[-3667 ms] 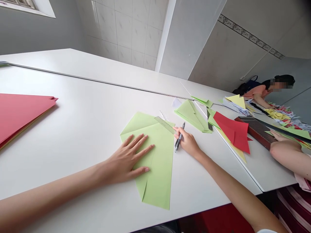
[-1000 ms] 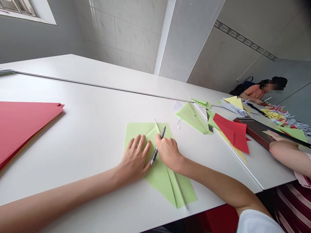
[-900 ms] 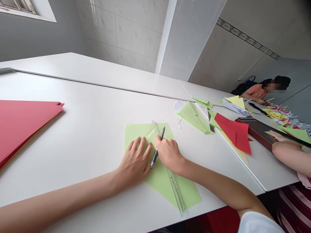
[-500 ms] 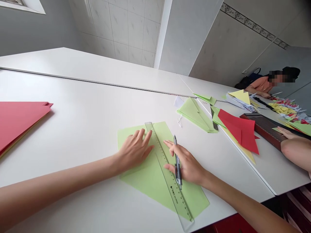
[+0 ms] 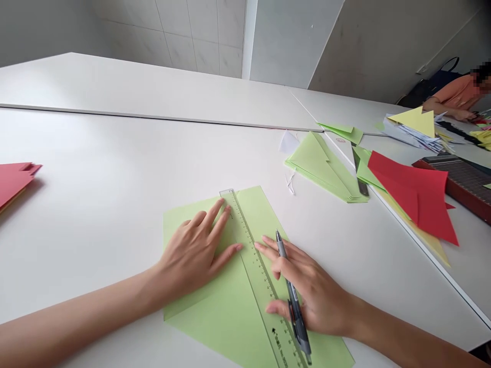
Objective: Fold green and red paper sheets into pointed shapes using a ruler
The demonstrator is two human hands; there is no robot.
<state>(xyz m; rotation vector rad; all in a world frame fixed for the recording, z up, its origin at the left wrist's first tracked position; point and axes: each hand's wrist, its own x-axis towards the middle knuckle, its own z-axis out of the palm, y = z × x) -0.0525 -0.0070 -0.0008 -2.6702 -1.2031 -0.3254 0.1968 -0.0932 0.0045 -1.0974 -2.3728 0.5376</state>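
A sheet of light green paper lies on the white table with a clear plastic ruler slanting across it. My left hand rests on the paper, fingers spread, with fingertips and thumb at the ruler's left side near its far end. My right hand holds a grey and black pen between its fingers, tip pointing away from me. Its fingertips and thumb are at the ruler's right edge. The ruler's near end runs out of the frame.
Folded green papers lie beyond my right hand, with a short white string beside them. Red paper and a dark paper trimmer sit farther right. At left is a red paper stack. A person sits at the far right.
The view has shifted closer and rightward's things moved within it. My left hand has spread its index finger and thumb along the ruler. The pen stays in my right hand.
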